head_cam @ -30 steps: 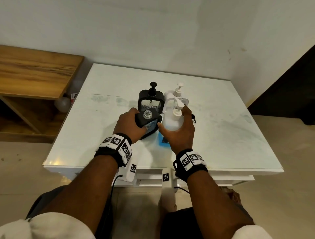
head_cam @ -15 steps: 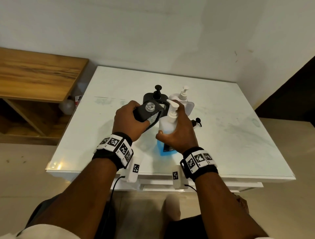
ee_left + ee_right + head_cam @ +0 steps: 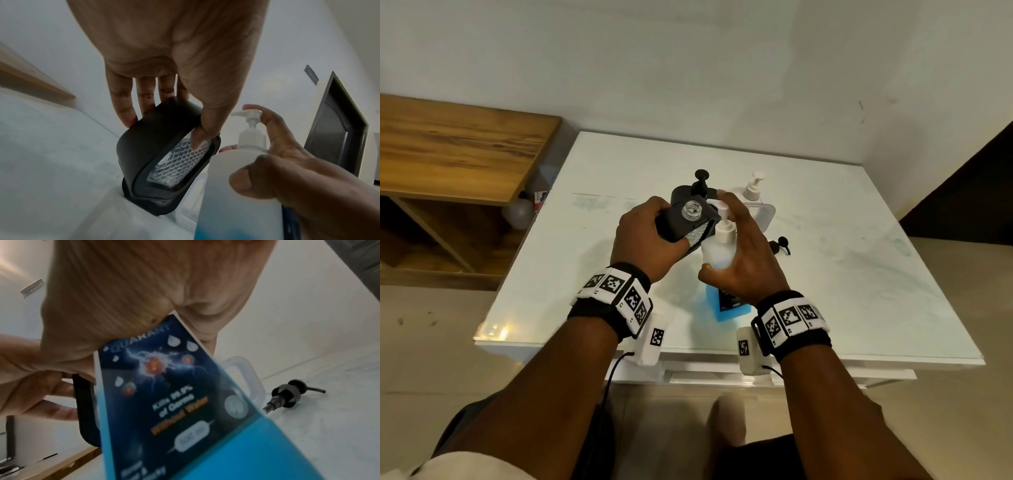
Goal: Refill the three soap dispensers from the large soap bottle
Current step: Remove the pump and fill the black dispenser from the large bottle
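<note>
Fingers of my left hand (image 3: 645, 240) curl around 1 open black dispenser (image 3: 164, 160), tilted, while my right hand (image 3: 746, 263) wraps the soap bottle (image 3: 236, 186).

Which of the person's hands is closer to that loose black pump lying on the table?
The right hand. It grips the large soap bottle just beside the loose black pump, which lies on the table past its knuckles. The left hand holds the open black dispenser on the bottle's far side.

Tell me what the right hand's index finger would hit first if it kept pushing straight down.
The right hand grips the large soap bottle, index finger over its white pump head. Straight down, it would meet that pump head first. Whether it already touches is hard to tell.
</note>
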The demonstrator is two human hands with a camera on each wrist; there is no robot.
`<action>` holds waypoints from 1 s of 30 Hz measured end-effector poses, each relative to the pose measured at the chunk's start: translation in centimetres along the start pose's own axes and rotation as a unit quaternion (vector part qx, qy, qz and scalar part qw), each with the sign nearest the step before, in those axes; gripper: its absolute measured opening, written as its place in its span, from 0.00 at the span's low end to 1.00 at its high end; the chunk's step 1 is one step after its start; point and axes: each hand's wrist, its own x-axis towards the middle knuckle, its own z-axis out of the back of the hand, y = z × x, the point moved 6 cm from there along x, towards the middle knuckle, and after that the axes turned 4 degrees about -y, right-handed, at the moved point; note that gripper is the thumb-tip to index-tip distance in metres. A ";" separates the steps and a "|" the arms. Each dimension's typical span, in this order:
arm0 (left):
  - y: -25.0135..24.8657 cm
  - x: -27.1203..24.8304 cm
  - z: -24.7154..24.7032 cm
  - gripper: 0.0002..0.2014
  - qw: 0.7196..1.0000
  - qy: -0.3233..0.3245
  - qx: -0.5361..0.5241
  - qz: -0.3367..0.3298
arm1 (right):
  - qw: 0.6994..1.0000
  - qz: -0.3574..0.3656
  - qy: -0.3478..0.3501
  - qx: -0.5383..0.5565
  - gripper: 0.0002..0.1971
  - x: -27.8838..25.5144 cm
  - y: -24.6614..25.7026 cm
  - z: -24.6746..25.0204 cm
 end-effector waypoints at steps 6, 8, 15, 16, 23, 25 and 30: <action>0.0 0.1 0.5 0.30 1.000 -0.002 -0.001 -0.006 | 1.000 0.008 -0.012 0.003 0.52 0.6 0.9 -1.0; 0.0 0.2 0.7 0.31 1.000 -0.006 0.000 -0.010 | 1.000 -0.002 -0.013 -0.010 0.52 0.7 0.8 -1.1; -0.7 0.5 1.1 0.26 1.000 -0.018 -0.009 -0.012 | 0.999 0.011 -0.033 -0.026 0.50 0.9 0.5 -1.3; -0.7 0.6 1.2 0.25 1.000 -0.019 -0.011 -0.011 | 0.999 0.018 -0.036 -0.030 0.49 1.0 0.5 -1.3; 0.3 1.2 1.6 0.18 1.000 -0.017 -0.001 -0.003 | 0.997 0.054 -0.042 -0.028 0.43 1.6 0.6 -2.0; 0.4 1.5 1.7 0.17 1.000 -0.013 0.006 -0.006 | 0.997 0.057 -0.048 -0.025 0.42 1.7 0.5 -2.1; 0.3 1.9 1.8 0.17 1.000 -0.003 0.007 -0.012 | 0.996 0.060 -0.058 -0.027 0.41 1.7 0.5 -2.4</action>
